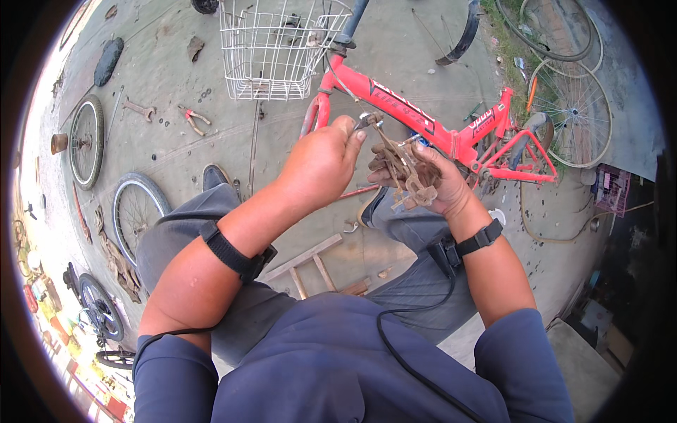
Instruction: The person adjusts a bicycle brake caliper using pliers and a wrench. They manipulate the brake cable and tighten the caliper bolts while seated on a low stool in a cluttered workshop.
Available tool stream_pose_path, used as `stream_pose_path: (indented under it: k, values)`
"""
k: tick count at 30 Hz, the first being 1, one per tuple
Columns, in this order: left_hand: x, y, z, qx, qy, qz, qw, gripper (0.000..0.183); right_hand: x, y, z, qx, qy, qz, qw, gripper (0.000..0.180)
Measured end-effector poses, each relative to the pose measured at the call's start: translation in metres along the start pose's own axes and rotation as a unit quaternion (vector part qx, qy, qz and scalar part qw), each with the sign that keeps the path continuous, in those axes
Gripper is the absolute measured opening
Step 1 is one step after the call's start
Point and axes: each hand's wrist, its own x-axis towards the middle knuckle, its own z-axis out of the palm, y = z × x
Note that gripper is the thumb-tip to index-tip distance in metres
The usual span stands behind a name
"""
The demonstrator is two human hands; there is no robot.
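My left hand (325,158) is closed around a metal wrench (362,124), mostly hidden in the fist. The wrench's head meets the upper end of a rusty metal bicycle part (404,164) with thin arms. My right hand (447,182) holds that part from below, along with a dirty brown clump that looks like a rag or glove (423,172). Just beyond my hands lies a red bicycle frame (391,100) with its fork, and a white wire basket (267,79) stands at the frame's front end.
Pliers (194,120) and an open-ended wrench (140,110) lie on the ground at left, near small wheels (87,143). A wooden ladder-like frame (301,258) is between my legs. Large rims (574,112) and a curved black mudguard (463,39) lie at upper right. A cable crosses my torso.
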Motion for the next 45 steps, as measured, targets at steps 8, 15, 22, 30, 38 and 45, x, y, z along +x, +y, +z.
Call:
stream_pose_path:
  k: [8,15,22,30,38,45]
  values:
    - [-0.013,-0.001,0.019,-0.007,0.008,0.008,1.0,0.023,0.031,0.019,0.009,-0.095,0.141,0.062,0.984,0.049]
    - [-0.013,0.003,0.021,-0.049,-0.024,-0.003,0.999,0.025,0.033,0.018,-0.001,-0.187,0.183,0.009,0.965,0.044]
    - [-0.009,0.003,0.023,-0.013,-0.048,-0.017,0.999,0.027,0.033,0.021,-0.01,-0.246,0.181,-0.01,0.952,0.044]
    - [-0.048,-0.017,0.034,0.107,-0.165,-0.011,0.98,0.025,0.025,-0.029,-0.042,-0.364,0.218,-0.089,0.901,0.036]
    - [-0.024,-0.017,0.013,-0.04,-0.07,-0.014,0.997,0.034,0.028,-0.018,-0.036,-0.268,0.169,-0.004,0.949,0.031]
    - [-0.011,-0.008,0.012,-0.217,-0.104,-0.069,0.968,0.039,0.037,-0.004,-0.029,-0.094,0.085,0.02,0.992,0.033]
